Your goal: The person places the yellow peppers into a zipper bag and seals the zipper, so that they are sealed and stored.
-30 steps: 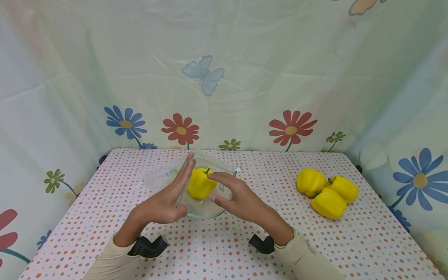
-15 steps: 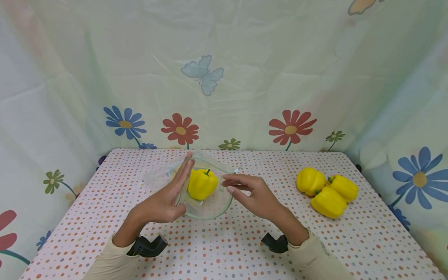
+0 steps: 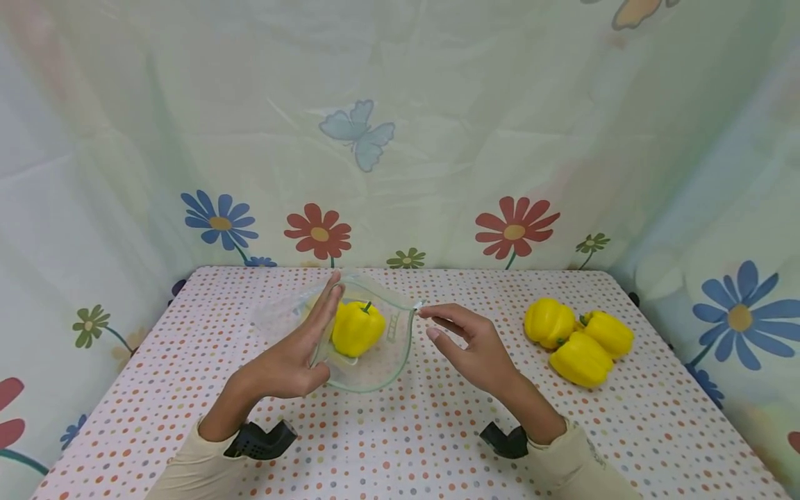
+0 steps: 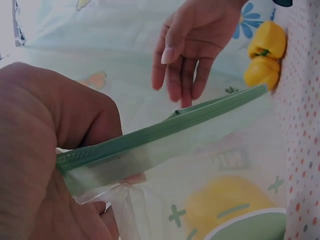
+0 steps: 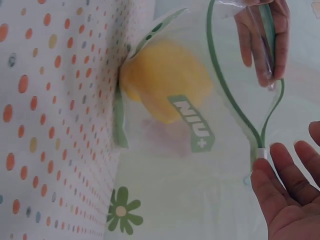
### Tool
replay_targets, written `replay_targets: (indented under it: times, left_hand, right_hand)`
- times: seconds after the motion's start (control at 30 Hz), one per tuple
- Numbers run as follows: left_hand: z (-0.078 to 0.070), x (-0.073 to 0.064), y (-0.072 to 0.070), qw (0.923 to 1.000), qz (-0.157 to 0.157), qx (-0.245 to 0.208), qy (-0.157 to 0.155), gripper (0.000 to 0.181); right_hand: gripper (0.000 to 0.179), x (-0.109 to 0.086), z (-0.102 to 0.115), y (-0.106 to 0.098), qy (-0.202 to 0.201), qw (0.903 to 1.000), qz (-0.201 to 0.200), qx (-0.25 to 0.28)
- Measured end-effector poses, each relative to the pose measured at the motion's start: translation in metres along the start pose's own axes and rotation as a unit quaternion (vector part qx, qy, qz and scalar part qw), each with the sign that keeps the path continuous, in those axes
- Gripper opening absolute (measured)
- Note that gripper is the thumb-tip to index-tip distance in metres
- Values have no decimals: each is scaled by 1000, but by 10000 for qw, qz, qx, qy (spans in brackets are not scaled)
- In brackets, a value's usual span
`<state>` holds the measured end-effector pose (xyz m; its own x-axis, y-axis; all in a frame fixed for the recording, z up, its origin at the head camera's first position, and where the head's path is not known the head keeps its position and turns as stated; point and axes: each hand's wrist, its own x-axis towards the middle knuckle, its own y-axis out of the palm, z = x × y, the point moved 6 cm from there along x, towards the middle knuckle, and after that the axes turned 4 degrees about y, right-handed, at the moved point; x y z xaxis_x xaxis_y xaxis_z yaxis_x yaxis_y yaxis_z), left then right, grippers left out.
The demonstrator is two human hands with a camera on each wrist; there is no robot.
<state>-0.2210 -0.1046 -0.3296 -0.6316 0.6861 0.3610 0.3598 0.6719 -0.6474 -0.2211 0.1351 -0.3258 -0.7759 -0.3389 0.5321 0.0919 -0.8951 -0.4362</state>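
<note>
On the dotted table (image 3: pixel 437 423), a clear plastic bag (image 3: pixel 381 368) gapes between my hands, one yellow pepper (image 3: pixel 357 329) inside.

My left hand (image 3: pixel 294 354) grips the bag's rim, thumb bent over it and fingers stretched away from me, probably to hold the mouth wide. My right hand (image 3: pixel 471 347) grasps nothing; its fingers are loosely bent. Three loose peppers (image 3: pixel 582 360) huddle to the right of those fingers, seemingly within easy reach. The bagged one sits between both sets of fingers, its weight likely steadying the plastic. The white slider (image 5: pixel 261 154) is right at my right fingertips, perhaps steadying that end.
</note>
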Motion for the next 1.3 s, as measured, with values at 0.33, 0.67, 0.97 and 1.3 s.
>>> replay_targets:
  times: [0.33, 0.67, 0.97, 1.3]
  left_hand:
    - [-1, -1, -1, 10000, -37, 64, -45, 111]
    - [1, 0, -1, 10000, -59, 7, -67, 112]
    - [3, -1, -1, 9999, -27, 52, -89, 111]
    - [1, -1, -2, 10000, 4, 50, -66, 110]
  right_hand:
    - [34, -12, -19, -9, 157, 9995, -16, -263]
    - [34, -37, -38, -39, 658, 9970, -73, -388]
    - [36, -62, -48, -74, 1032, 9913, -302, -762]
    - [39, -97, -58, -122, 1593, 9713, -844, -1554]
